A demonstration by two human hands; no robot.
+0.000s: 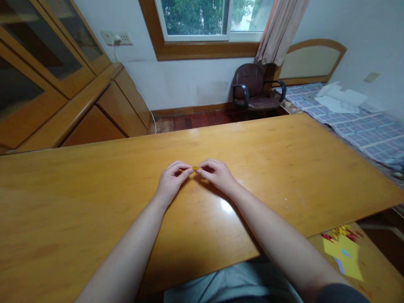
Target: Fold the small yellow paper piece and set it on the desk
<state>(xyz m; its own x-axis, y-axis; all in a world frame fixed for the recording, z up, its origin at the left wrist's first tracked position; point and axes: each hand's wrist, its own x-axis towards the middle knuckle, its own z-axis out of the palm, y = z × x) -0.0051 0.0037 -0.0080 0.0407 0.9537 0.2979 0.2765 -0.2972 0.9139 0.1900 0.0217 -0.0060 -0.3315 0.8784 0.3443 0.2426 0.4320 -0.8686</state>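
Both my hands meet over the middle of a wide wooden table [94,202]. My left hand [172,179] is closed in a pinch on one end of a small yellow folded paper piece [193,168]. My right hand [217,173] is also closed, pinching the other end of the same paper. The paper is tiny and mostly hidden by my fingertips, just above the tabletop.
Sheets of yellow and coloured paper [345,252] lie on a lower surface at the bottom right. A wooden cabinet [63,84] stands at the left. Behind the table are a dark armchair [252,88], a window and a bed [362,122] with white papers.
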